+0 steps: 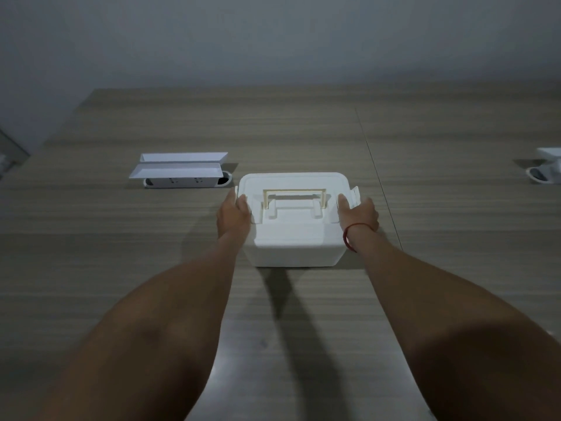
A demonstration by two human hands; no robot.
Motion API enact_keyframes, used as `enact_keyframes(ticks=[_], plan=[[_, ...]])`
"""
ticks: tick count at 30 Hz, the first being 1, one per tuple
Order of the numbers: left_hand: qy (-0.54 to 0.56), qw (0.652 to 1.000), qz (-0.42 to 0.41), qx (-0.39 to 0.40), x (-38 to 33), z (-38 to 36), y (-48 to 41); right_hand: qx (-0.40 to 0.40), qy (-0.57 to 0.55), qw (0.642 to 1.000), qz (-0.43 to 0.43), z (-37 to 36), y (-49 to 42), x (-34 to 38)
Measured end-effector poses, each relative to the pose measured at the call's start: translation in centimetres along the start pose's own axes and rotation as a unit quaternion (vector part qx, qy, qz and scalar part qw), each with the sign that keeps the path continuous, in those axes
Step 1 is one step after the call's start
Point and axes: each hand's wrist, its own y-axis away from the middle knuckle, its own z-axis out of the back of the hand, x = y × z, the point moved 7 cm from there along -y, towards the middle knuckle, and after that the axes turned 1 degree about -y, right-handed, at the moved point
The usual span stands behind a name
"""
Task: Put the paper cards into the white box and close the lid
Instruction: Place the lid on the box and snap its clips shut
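Observation:
The white box (296, 238) stands in the middle of the wooden table, its lid (291, 183) down on top with a cream handle (294, 197) lying flat. My left hand (233, 217) grips the box's left side at the latch, thumb on the lid. My right hand (359, 212) holds the right side, fingers on the right latch (354, 194), which sticks up. A red string circles my right wrist. No paper cards are in sight.
A white pop-up socket unit with two raised flaps (179, 170) sits in the table to the left behind the box. Another white socket unit (546, 170) is at the right edge. A seam (376, 174) runs down the tabletop right of the box.

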Motion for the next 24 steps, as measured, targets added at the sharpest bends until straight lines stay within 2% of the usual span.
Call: enact_keyframes(ticks=[3,5,10,17,21,24], plan=[[0.01,1.0,0.02,0.003,-0.2,-0.3,-0.8,0.008,-0.027,0.999,-0.023,-0.1,-0.7,0.0],[0.008,1.0,0.014,0.002,-0.2,-0.5,-0.9,0.011,-0.004,1.0,-0.018,-0.3,-1.0,0.1],[-0.032,0.999,0.002,-0.008,-0.3,-0.7,-0.5,-0.036,0.094,0.994,0.044,-0.4,-0.7,0.6],[-0.071,0.997,-0.011,-0.034,-0.7,-0.5,-0.3,-0.078,0.15,0.982,0.087,-0.7,-0.5,1.8],[-0.092,0.995,0.015,-0.029,-1.1,-0.2,-0.1,-0.065,0.105,0.991,0.054,-0.1,-0.6,2.1],[-0.071,0.994,0.085,-0.018,-1.4,-0.1,-0.1,-0.039,0.021,0.999,-0.004,-0.6,-0.5,2.1]])
